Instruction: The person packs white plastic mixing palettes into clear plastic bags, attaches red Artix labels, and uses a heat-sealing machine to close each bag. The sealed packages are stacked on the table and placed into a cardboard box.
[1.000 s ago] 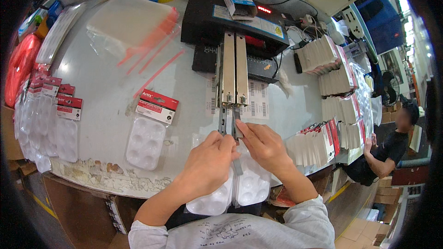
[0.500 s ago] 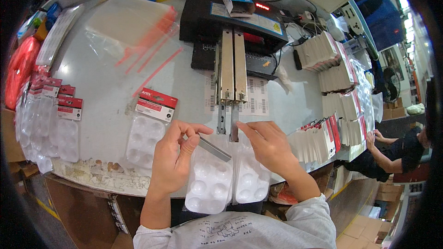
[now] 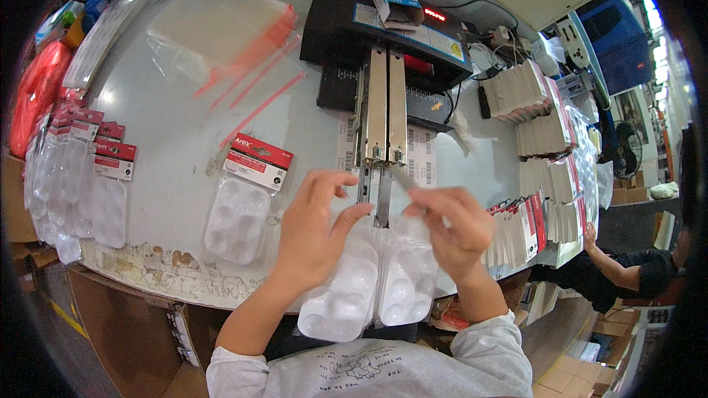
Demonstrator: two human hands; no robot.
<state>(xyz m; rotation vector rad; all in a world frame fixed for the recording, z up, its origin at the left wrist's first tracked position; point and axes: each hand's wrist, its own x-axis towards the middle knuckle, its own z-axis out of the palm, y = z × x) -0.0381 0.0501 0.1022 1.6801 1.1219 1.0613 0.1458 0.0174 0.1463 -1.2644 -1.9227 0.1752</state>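
My left hand (image 3: 321,225) is just left of the drawn-out rails of a black double-headed electric stapler (image 3: 376,11). Its thumb and fingers are apart with nothing between them. Right of the rails, my right hand (image 3: 457,228) pinches a grey strip of staples (image 3: 403,179), blurred by motion, over the right-hand metal rail (image 3: 396,110). Two clear-bagged white plastic paint palettes (image 3: 341,291) (image 3: 408,284) lie below the rails at the table's front edge, their upper parts partly behind my hands.
A carded palette (image 3: 240,217) lies to the left, with several more piled (image 3: 110,206) at far left. Clear bags with red strips (image 3: 221,29) lie behind. Stacked header cards (image 3: 546,136) line the right side. An open carton (image 3: 397,4) tops the stapler. Another person's arm (image 3: 616,269) shows at right.
The staple strip has passed from my left hand to my right, which has lifted it by the rail. My left hand has moved right and opened. The view has shifted slightly.
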